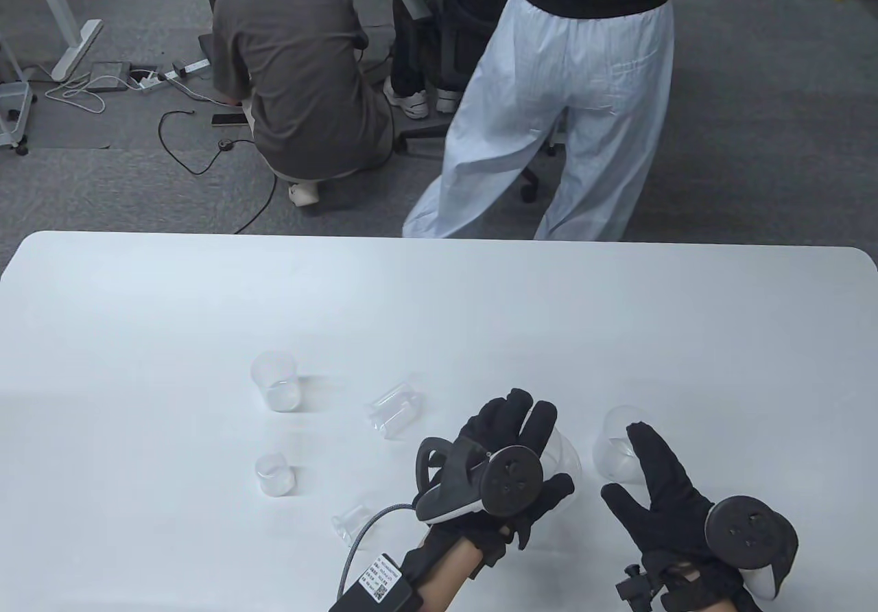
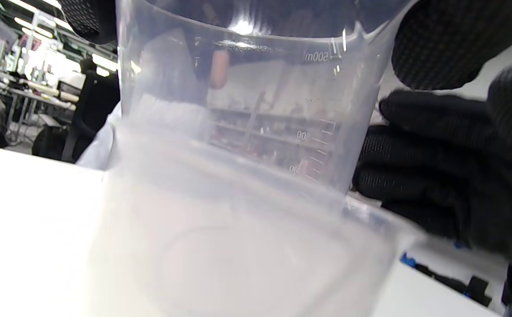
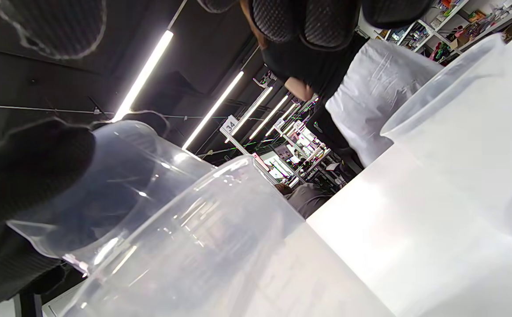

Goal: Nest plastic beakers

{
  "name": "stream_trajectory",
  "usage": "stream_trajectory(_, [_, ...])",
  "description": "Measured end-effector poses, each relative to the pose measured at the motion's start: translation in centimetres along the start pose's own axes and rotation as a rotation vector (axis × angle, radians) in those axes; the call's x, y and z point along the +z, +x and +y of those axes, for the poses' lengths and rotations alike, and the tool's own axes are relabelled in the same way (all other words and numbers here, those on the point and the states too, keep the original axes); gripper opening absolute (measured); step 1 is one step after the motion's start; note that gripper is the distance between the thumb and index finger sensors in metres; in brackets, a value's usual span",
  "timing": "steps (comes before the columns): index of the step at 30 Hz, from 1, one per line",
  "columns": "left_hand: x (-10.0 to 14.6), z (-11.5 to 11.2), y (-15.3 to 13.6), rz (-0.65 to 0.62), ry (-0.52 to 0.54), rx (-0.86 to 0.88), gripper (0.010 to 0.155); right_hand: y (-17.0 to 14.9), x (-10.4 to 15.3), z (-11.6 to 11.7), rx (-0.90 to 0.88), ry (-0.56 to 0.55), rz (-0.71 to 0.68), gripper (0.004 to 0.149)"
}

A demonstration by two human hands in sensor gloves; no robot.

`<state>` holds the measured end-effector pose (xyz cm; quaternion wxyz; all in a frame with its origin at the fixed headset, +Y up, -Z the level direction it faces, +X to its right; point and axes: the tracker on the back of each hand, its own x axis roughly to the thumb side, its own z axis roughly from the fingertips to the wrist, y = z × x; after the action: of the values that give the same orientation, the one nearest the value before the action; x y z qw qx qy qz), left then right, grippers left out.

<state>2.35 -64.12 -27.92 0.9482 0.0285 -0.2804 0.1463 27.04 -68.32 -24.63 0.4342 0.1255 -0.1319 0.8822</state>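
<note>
Largest beaker [image 1: 566, 457], marked 500 ml: upright at near centre of table [image 1: 137, 310], left hand [image 1: 511, 464] wrapped round its wall. Clear thin plastic, likely light, slick, springy; best held low on the wall, not squeezed at the rim

Next size, second beaker [image 1: 617, 447]: upright just right of it, right hand [image 1: 669, 495] spread open beside it, fingertip at the rim, no grip

Medium beaker [image 1: 276, 380] upright far left; another [image 1: 394, 409] lying on its side

Small beaker [image 1: 274, 473] upright; smallest [image 1: 350, 524] tipped over near left wrist

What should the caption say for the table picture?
Left hand grips the big beaker; right hand reaches toward another beaker.
</note>
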Motion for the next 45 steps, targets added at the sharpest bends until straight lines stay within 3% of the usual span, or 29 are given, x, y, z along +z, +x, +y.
stream_trajectory(12, [-0.3,-2.6,0.9,-0.009,-0.124,-0.034,0.083,-0.1,0.3,0.2,0.015,0.016,0.005,0.085])
stream_trajectory(19, [1.3,-1.4,0.0,-0.016,-0.003,0.144,0.08,-0.1,0.3,0.2,0.028,0.021,0.005,0.085])
stream_trajectory(27, [5.1,-0.5,-3.6,0.03,0.187,0.446,0.08,-0.2,0.2,0.1,0.041,0.014,0.016,0.085])
stream_trajectory(34, [7.1,-2.0,-6.6,0.096,0.243,0.585,0.08,0.6,-0.7,-0.4,0.138,-0.008,0.013,0.084])
stream_trajectory(45, [7.6,-2.6,-7.6,0.106,0.265,0.627,0.08,0.5,-5.0,-0.6,0.482,0.0,0.106,0.081])
